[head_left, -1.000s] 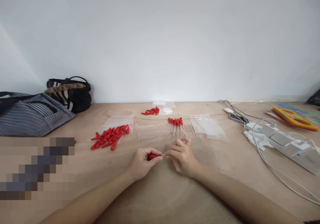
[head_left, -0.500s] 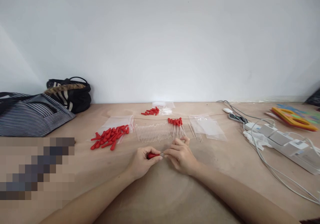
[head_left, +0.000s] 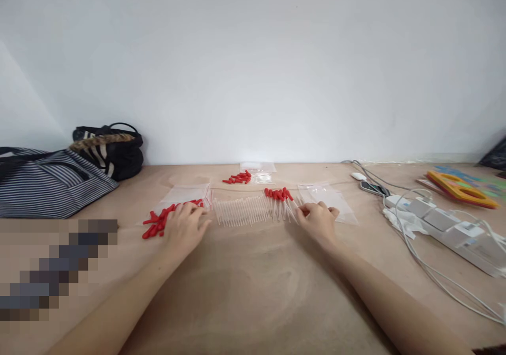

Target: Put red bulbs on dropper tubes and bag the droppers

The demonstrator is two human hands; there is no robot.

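Note:
My left hand [head_left: 186, 226] lies over the right part of a pile of red rubber bulbs [head_left: 158, 219], fingers apart; nothing shows in it. My right hand [head_left: 318, 222] is closed at the fingertips beside the loose clear tubes, and what it pinches is hidden. Just left of it, several clear tubes with red bulbs on their ends [head_left: 281, 195] lie fanned out. A row of bare clear tubes [head_left: 242, 211] is laid side by side in the middle.
Behind the row is a small group of red droppers [head_left: 239, 177] by a plastic bag. Clear bags [head_left: 336, 204] lie to the right. A power strip [head_left: 454, 228] with white cables, a phone and yellow frame stand farther right; striped bags [head_left: 55, 183] at left.
The hands have parted from the red bulb and tube held between them. My left hand moved left to the bulb pile, my right hand right to the tubes. One more bulbed tube lies in the fan.

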